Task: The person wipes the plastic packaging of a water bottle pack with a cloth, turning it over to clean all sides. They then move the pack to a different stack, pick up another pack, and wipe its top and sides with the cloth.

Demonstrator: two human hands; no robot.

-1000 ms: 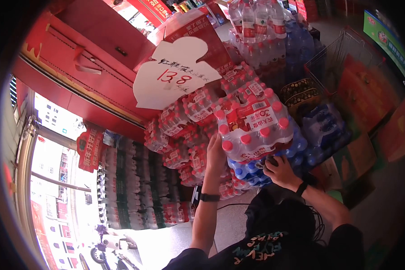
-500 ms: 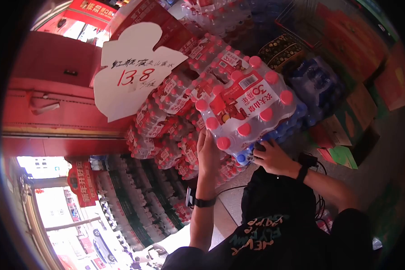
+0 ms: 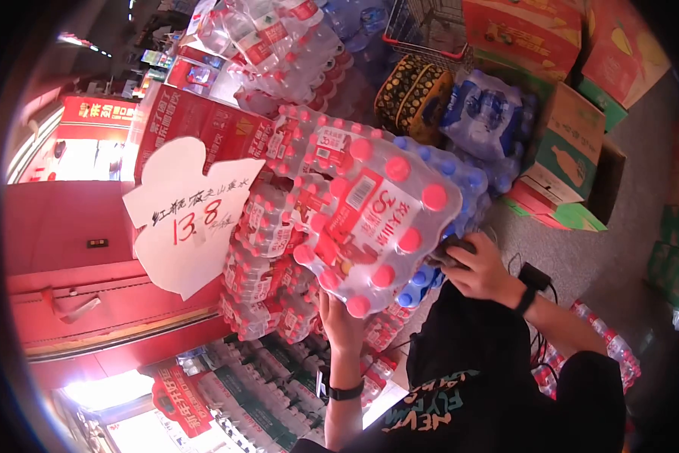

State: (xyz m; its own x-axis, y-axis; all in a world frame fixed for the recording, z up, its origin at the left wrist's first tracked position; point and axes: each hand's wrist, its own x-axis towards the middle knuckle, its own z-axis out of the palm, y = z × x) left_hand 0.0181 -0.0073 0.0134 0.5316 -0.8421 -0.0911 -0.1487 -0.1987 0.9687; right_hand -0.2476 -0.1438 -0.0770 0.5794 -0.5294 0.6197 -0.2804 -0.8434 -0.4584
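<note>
A shrink-wrapped pack of water bottles with red caps and a red-and-white label [image 3: 384,215] sits tilted in front of me. My left hand [image 3: 341,321] is at its near lower corner, the fingers partly hidden behind the bottles. At the pack's right side, my right hand [image 3: 477,268] curls round a small black object [image 3: 454,251] whose kind I cannot make out. Blue-capped bottles [image 3: 422,285] show below and beyond the red-capped pack. More red-capped packs [image 3: 260,249] are stacked to its left.
A white price sign [image 3: 192,219] stands left of the stack. Beyond lie a black-and-yellow patterned package [image 3: 412,98], a blue-wrapped bottle pack [image 3: 486,113] and a shopping cart [image 3: 430,34]. Open cardboard boxes [image 3: 569,143] are on the right. More bottle packs [image 3: 592,343] lie behind my right arm.
The view has turned, bringing more of the boxes and the cart into sight. The pack appears turned and lower left in view, with both hands still at its near side.
</note>
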